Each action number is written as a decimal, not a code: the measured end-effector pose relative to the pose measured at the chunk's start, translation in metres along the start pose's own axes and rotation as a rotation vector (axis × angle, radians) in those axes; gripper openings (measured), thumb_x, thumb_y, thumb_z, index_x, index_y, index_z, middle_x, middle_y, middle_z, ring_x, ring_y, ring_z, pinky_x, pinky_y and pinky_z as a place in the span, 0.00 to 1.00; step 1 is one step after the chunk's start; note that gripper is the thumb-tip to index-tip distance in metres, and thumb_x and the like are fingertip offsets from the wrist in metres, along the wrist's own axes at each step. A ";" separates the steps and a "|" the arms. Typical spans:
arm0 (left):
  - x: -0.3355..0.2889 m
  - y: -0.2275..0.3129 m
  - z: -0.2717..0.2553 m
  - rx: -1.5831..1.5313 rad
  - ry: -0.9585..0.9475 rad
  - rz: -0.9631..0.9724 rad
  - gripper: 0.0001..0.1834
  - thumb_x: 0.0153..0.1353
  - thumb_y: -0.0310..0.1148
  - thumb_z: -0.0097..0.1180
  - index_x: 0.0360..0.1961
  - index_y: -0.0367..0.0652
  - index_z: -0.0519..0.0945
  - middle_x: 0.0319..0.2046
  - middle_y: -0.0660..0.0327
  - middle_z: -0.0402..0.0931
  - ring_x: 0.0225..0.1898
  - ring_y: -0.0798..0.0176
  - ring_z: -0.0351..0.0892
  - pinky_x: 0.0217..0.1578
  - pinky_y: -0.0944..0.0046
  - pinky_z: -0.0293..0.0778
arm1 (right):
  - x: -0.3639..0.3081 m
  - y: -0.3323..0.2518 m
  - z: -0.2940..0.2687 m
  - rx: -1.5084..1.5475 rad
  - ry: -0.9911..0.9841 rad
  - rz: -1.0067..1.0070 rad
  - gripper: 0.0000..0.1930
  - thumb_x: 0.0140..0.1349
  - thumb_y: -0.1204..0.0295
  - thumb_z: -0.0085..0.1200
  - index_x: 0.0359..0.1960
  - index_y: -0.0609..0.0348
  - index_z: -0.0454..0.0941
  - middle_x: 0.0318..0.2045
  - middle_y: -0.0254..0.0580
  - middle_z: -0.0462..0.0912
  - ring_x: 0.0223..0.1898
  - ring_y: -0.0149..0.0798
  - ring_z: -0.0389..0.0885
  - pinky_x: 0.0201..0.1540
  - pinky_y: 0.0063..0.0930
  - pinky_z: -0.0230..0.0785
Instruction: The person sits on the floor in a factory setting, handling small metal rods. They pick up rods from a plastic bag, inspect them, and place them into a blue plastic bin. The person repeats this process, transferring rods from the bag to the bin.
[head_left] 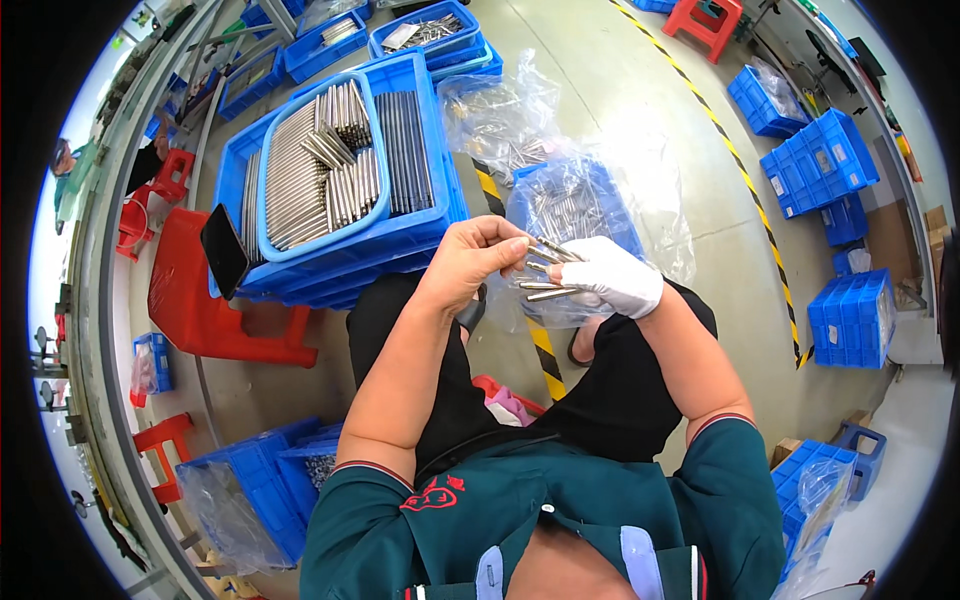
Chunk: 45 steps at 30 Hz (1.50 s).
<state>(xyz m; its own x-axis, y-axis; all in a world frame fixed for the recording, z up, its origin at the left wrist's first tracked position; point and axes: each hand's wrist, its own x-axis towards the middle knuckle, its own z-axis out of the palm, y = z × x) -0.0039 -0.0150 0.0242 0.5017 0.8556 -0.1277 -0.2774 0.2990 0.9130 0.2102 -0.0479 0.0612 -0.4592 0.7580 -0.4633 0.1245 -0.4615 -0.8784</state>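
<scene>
My right hand (612, 275), in a white glove, grips a small bunch of short metal rods (545, 272) fanned toward the left. My bare left hand (473, 255) pinches the tip of one of those rods between its fingers. Both hands are held above my lap. Just behind them stands a blue bin lined with a clear plastic bag (575, 200) and filled with more loose rods. To the left, a light-blue tray (322, 160) of neatly stacked rods rests on a stack of blue crates (420, 215).
A black phone (224, 250) leans at the crate stack's left edge. A red stool (200, 300) stands left of my knees. More blue bins (820, 165) sit far right and lower left (255, 490). Yellow-black floor tape (745, 180) crosses the concrete.
</scene>
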 end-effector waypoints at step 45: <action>-0.002 -0.010 -0.005 0.425 0.064 0.220 0.08 0.56 0.32 0.63 0.31 0.37 0.82 0.30 0.67 0.72 0.33 0.73 0.71 0.36 0.71 0.67 | 0.016 0.013 0.012 -0.314 0.048 -0.013 0.11 0.59 0.64 0.52 0.33 0.62 0.74 0.24 0.32 0.73 0.26 0.26 0.67 0.29 0.24 0.60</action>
<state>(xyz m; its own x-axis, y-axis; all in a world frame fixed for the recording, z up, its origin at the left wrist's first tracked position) -0.0062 -0.0175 0.0129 0.4139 0.9073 0.0746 -0.0047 -0.0798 0.9968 0.1942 -0.0476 0.0440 -0.4213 0.7872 -0.4503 0.3878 -0.2925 -0.8741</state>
